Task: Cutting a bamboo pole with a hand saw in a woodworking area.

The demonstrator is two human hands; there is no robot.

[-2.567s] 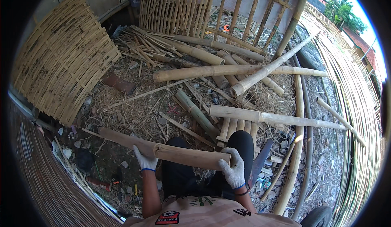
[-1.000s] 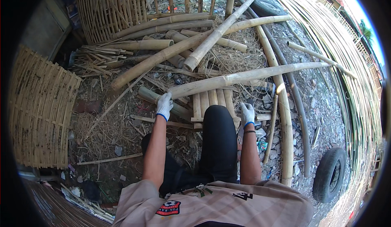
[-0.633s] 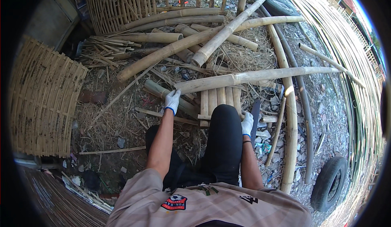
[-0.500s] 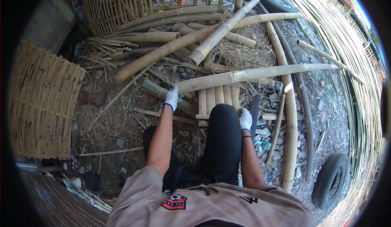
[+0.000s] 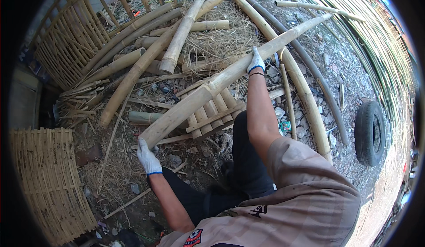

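A long, thick bamboo pole [image 5: 230, 75] slants from the near left to the far right in front of me. My left hand [image 5: 149, 159], in a white knit glove with a blue cuff, is closed on its near cut end. Farther along, my right hand [image 5: 256, 62], gloved the same way, grips the pole from its near side; part of its fingers is hidden. Under the pole stands a low slatted bamboo bench [image 5: 217, 121] with a crosspiece near its front. A greenish bamboo piece [image 5: 144, 117] lies on the ground, partly covered by the pole.
More bamboo poles [image 5: 133, 76] lie crossed at the far left, beside split strips [image 5: 84, 97]. A woven bamboo panel [image 5: 44, 180] lies left. To the right are a long pole [image 5: 305, 94], a grey pipe [image 5: 316, 72], rubble and a tyre [image 5: 371, 133].
My right hand has moved from beside my knee up onto the pole. My left hand has shifted to its near end, now nearer and farther left. My view has turned.
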